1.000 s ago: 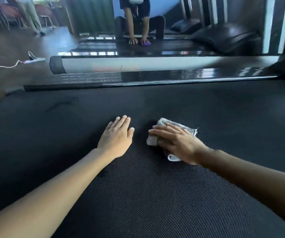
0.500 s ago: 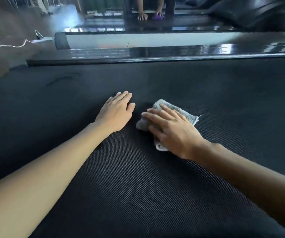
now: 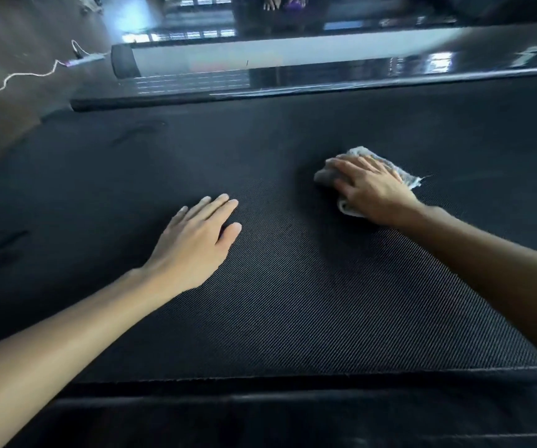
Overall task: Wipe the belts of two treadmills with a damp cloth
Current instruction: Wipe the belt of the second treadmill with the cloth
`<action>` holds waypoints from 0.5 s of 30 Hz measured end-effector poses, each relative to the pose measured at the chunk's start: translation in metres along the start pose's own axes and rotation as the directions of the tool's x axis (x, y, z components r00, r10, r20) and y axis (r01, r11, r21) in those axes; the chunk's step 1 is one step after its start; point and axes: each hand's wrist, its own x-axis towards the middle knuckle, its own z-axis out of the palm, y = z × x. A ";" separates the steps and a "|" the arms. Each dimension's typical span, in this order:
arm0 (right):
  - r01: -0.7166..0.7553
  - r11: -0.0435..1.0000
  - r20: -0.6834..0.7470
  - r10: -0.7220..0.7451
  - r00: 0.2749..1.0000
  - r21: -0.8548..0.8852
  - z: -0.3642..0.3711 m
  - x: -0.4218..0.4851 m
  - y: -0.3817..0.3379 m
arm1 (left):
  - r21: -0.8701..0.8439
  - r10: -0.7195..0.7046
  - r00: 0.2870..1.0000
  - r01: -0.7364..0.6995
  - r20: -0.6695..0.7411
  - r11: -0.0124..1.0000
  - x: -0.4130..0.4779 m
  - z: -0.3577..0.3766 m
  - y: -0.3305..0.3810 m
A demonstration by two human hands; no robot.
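Though crumpled, frayed cloth (image 3: 406, 177), ribbed belt (image 3: 293, 302)

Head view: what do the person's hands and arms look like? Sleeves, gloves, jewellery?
Left hand and right hand are bare: no gloves, no rings visible. Left forearm and right forearm are uncovered as far as the frame reaches; no sleeve, watch or wristband is in view. No markings show.
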 end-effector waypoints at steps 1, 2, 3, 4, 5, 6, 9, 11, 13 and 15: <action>-0.071 0.997 -0.015 0.070 0.997 -0.016 0.005 0.010 -0.009 | -0.003 -0.024 1.000 0.024 -0.019 1.000 -0.009 -0.001 -0.007; -0.092 0.995 -0.027 0.091 0.995 -0.026 0.010 0.014 -0.025 | -0.008 -0.044 0.999 0.044 -0.030 0.999 -0.016 -0.002 -0.012; -0.039 0.998 -0.027 0.037 0.999 -0.053 0.014 0.012 -0.045 | -0.008 -0.056 0.998 0.056 -0.034 0.998 -0.021 -0.002 -0.017; 0.052 0.996 0.004 -0.052 0.999 -0.070 0.017 0.002 -0.068 | 0.000 -0.060 0.998 0.060 -0.033 0.998 -0.024 -0.001 -0.019; 0.145 0.987 0.053 -0.142 0.988 -0.067 0.019 -0.014 -0.089 | 0.011 -0.061 0.998 0.062 -0.032 0.998 -0.025 0.001 -0.021; 0.220 0.974 0.085 -0.215 0.973 -0.048 0.020 -0.035 -0.104 | 0.016 -0.064 0.997 0.065 -0.037 0.998 -0.026 0.003 -0.021; 0.403 0.913 0.083 -0.408 0.909 0.066 0.005 -0.114 -0.122 | 0.020 -0.058 0.994 0.060 -0.087 0.998 -0.029 0.006 -0.019; 0.542 0.830 0.119 -0.556 0.823 0.128 -0.010 -0.149 -0.103 | 0.015 -0.047 0.993 0.048 -0.106 0.999 -0.029 0.007 -0.020; 0.581 0.792 0.159 -0.609 0.777 0.191 -0.026 -0.151 -0.069 | -0.007 -0.045 0.994 0.045 -0.103 0.999 -0.027 0.007 -0.021; 0.491 0.850 0.164 -0.521 0.838 0.191 -0.032 -0.126 -0.039 | -0.015 -0.057 0.994 0.056 -0.096 0.998 -0.026 0.008 -0.021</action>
